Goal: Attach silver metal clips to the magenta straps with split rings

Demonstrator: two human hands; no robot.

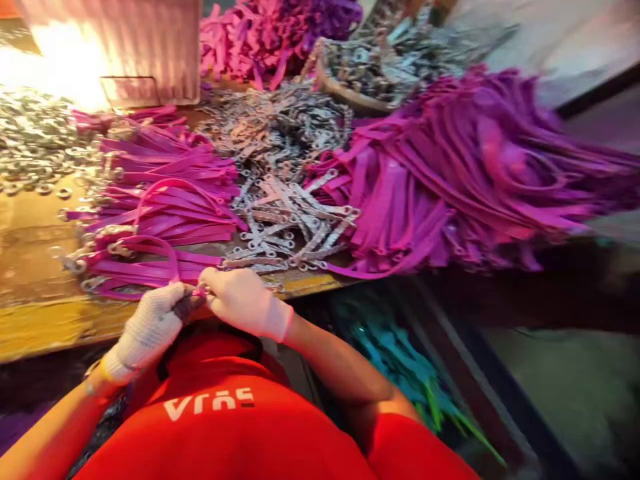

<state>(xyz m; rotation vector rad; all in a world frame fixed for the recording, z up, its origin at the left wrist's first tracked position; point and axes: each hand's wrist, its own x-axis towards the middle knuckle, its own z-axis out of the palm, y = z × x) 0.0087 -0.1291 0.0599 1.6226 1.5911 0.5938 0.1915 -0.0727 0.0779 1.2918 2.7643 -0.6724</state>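
Currently your gloved L hand (150, 328) and R hand (245, 300) meet at the tabletop (40, 247)'s near edge, each grip pinching the magenta strap (175, 270) btwn them; its loop arcs off toward 11 o'clock. W/ your hands as clock ctr: clipped straps (195, 223) lie approx. 11 to 12, metal rings (40, 143) btwn 10 & 11, flat metal strips (327, 235) at 2, a bigger strap heap (450, 173) beyond, also at 2.
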